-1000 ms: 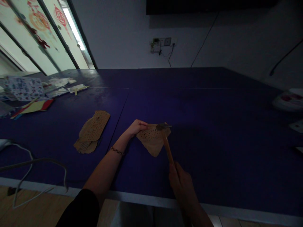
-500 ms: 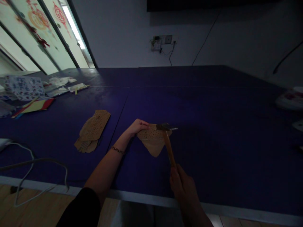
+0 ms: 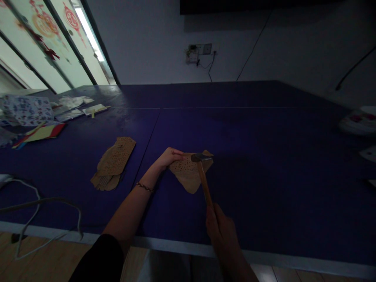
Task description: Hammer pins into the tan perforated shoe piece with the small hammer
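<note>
A brown, hole-dotted, tapering sheet (image 3: pixel 188 178) lies on the dark-blue table (image 3: pixel 252 196). At its upper left, my left hand (image 3: pixel 170 157) is nearly closed; what it pinches, I cannot tell. Below the sheet, my right hand (image 3: pixel 221 228) wraps a wooden-handled metal hammer (image 3: pixel 205 184), its head over the sheet's right half.

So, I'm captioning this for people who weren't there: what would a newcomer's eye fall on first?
Probably the wooden-handled hammer in the right hand, its head over the hole-dotted brown piece that the left hand touches, mid-view on the purple table. Next, perhaps, the bright panels with red decorations at upper left, beside the dim wall. Then the overlapping brown pieces farther left on the table.
</note>
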`<state>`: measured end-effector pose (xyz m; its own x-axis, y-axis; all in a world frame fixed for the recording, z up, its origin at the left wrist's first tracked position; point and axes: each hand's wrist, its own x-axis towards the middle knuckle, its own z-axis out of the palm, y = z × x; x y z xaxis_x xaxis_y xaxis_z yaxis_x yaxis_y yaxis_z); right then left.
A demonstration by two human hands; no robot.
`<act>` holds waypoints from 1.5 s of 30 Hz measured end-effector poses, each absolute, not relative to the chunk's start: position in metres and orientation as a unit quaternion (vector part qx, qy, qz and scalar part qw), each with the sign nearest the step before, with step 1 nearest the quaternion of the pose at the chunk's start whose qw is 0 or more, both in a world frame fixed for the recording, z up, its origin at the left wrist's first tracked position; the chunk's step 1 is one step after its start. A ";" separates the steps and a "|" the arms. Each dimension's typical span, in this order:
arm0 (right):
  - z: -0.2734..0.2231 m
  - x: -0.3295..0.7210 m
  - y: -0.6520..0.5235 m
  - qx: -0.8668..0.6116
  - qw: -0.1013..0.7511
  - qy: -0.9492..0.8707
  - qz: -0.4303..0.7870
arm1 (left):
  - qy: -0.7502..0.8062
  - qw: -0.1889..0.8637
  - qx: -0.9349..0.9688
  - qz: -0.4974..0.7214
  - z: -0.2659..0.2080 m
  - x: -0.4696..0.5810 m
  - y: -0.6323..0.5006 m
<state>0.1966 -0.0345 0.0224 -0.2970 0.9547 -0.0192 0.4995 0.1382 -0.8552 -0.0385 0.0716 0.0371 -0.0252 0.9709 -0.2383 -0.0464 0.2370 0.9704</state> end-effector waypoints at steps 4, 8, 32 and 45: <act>0.022 0.192 -0.034 -0.531 0.281 -0.698 0.389 | 0.548 0.569 0.420 0.447 0.038 -0.038 0.071; 0.022 0.195 -0.038 -0.523 0.284 -0.701 0.394 | 0.541 0.574 0.419 0.450 0.037 -0.038 0.071; 0.016 0.194 -0.033 -0.521 0.277 -0.698 0.406 | 0.545 0.565 0.421 0.455 0.042 -0.035 0.068; 0.021 0.196 -0.041 -0.537 0.315 -0.677 0.393 | 0.545 0.566 0.424 0.451 0.039 -0.035 0.069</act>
